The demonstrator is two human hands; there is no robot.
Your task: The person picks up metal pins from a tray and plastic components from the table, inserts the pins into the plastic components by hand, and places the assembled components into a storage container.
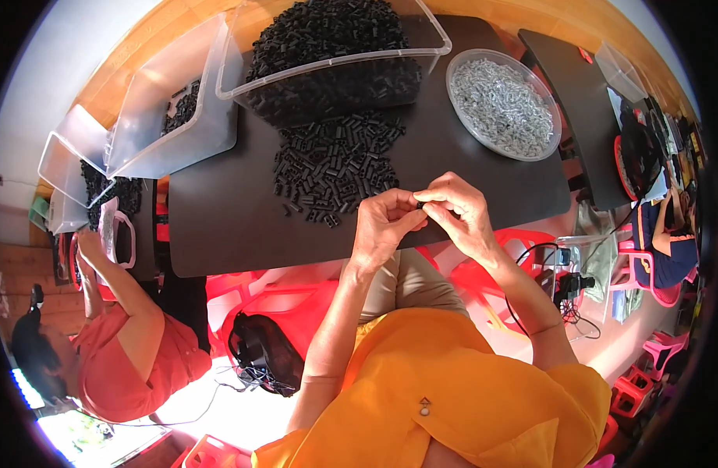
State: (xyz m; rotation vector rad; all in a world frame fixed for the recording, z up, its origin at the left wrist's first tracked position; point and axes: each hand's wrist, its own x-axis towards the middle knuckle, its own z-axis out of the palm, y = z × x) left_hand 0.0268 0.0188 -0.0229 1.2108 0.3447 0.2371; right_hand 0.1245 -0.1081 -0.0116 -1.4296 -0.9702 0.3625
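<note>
Over the near edge of the dark table (226, 226), my left hand (384, 225) and my right hand (458, 204) meet fingertip to fingertip. Both are closed in a pinch on a small black piece (420, 205), mostly covered by the fingers. Just beyond my left hand spreads a loose pile of short black plastic pieces (335, 164). Behind that pile, a large clear bin (437, 48) is heaped with the same black pieces. To the right, a round clear tray (455, 97) holds many small, shiny, silvery-clear pieces.
Another clear bin (140, 152), with some black pieces inside, stands at the table's left end. Farther left, a person in a red top (140, 351) works at another table. Red plastic chairs (288, 304) and a black bag (261, 351) are below the near edge.
</note>
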